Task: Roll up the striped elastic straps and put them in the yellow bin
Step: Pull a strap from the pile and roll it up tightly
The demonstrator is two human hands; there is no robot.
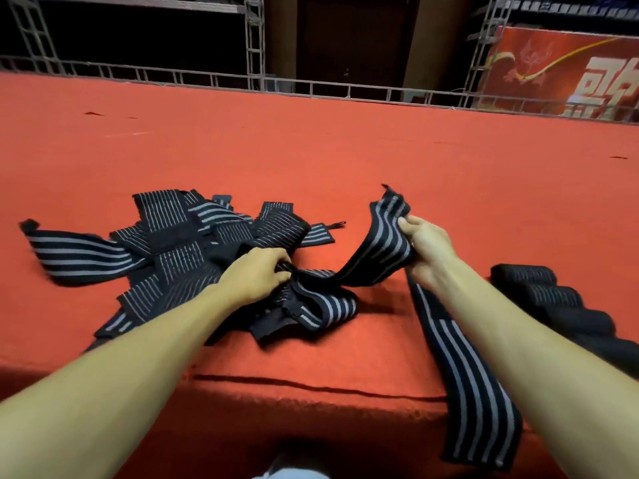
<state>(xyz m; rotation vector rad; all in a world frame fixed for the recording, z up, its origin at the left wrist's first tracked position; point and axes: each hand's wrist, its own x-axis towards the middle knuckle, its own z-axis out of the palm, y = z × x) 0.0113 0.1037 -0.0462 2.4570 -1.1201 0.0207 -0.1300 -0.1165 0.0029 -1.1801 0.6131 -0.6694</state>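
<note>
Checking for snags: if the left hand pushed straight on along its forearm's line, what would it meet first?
The left hand grips the striped strap running to the right hand; that comes first, then probably bare red carpet.

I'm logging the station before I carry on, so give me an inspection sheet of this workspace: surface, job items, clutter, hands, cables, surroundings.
Surface: red carpeted platform; its front edge is near the person.
Job's things: loose pile of striped straps at left; lifted strap runs between both hands; a strap length hangs over the front edge; rolled straps in a row at right; yellow bin not in view.
Clutter: small dark marks on the carpet.
Hands: left hand grips the lifted strap at the pile's edge; right hand grips its raised part.
Cables: nothing seen.
Surroundings: metal truss and red banner behind.
</note>
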